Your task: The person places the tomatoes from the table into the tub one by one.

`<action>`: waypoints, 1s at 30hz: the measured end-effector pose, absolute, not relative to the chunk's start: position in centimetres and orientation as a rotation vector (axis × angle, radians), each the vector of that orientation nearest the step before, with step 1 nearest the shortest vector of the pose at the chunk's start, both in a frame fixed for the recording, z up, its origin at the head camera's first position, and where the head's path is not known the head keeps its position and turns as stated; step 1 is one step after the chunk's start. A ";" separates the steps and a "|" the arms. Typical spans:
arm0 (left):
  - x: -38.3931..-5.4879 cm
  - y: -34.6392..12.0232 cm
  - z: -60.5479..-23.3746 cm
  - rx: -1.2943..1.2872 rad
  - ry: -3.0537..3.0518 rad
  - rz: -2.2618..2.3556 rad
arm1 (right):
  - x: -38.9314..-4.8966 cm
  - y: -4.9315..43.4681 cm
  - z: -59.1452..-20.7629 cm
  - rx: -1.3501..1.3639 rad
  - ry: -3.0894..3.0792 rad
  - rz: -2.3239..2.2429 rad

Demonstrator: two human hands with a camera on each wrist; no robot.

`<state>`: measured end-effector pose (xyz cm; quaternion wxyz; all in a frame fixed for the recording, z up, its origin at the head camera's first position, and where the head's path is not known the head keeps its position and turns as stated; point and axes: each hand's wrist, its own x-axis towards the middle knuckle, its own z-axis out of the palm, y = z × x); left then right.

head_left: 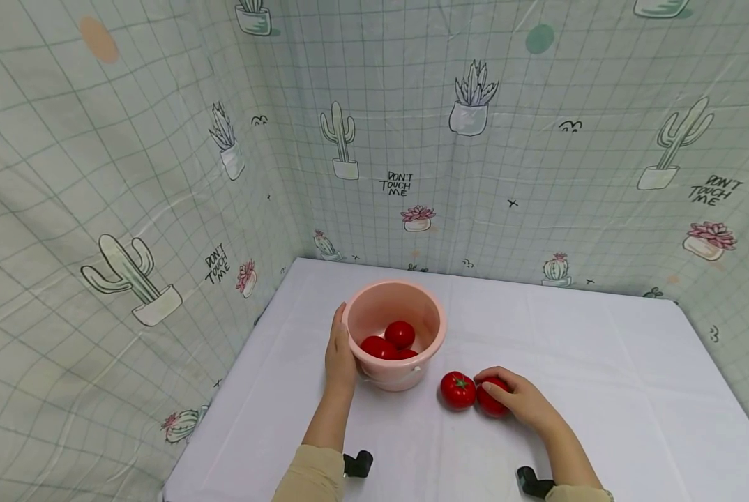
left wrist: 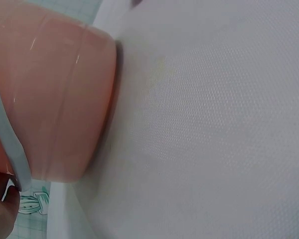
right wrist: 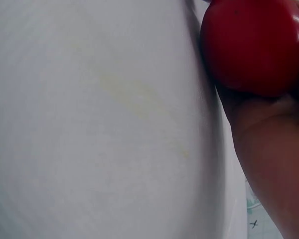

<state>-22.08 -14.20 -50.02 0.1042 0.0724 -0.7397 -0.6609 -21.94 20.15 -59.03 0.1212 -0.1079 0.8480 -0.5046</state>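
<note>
A pink bucket point(head_left: 393, 376) with a pale handle point(left wrist: 10, 144) stands upright on the table, and several red tomatoes point(head_left: 400, 335) lie inside it. My left hand point(head_left: 340, 355) rests along the bucket's left side, its fingers reaching up to the rim. Only a bit of that hand point(left wrist: 2, 214) shows at the lower left of the left wrist view. To the right of the bucket, my right hand point(head_left: 519, 399) grips a red tomato point(head_left: 491, 400), thumb and fingers curved round it. Just left of this one sits another tomato point(head_left: 458, 390) with a green stem top.
A white cloth point(head_left: 575, 348) covers the table. Behind it and on the left hangs a checked curtain point(head_left: 512, 160) printed with cacti. Black wrist-worn pieces point(head_left: 358, 464) stick out by both sleeves.
</note>
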 end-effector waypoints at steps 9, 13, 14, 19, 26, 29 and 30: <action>-22.1 -14.2 -50.1 0.233 -2.188 -1.958 | -22.2 20.2 -59.3 -0.301 2.473 -1.495; -22.0 -14.3 -50.0 0.227 -2.189 -1.954 | -22.4 20.1 -59.0 -0.285 2.482 -1.485; -22.0 -14.3 -50.0 0.224 -2.190 -1.950 | -22.4 20.1 -58.8 -0.281 2.485 -1.482; -22.1 -14.3 -50.0 0.210 -2.190 -1.945 | -22.9 20.2 -57.9 -0.283 2.485 -1.476; -22.0 -14.4 -50.0 0.206 -2.195 -1.950 | -23.8 20.5 -57.2 -0.230 2.473 -1.462; -22.0 -14.4 -50.0 0.202 -2.196 -1.947 | -24.1 20.6 -56.8 -0.239 2.483 -1.445; -22.0 -14.4 -50.0 0.201 -2.197 -1.946 | -24.3 20.6 -56.6 -0.241 2.486 -1.444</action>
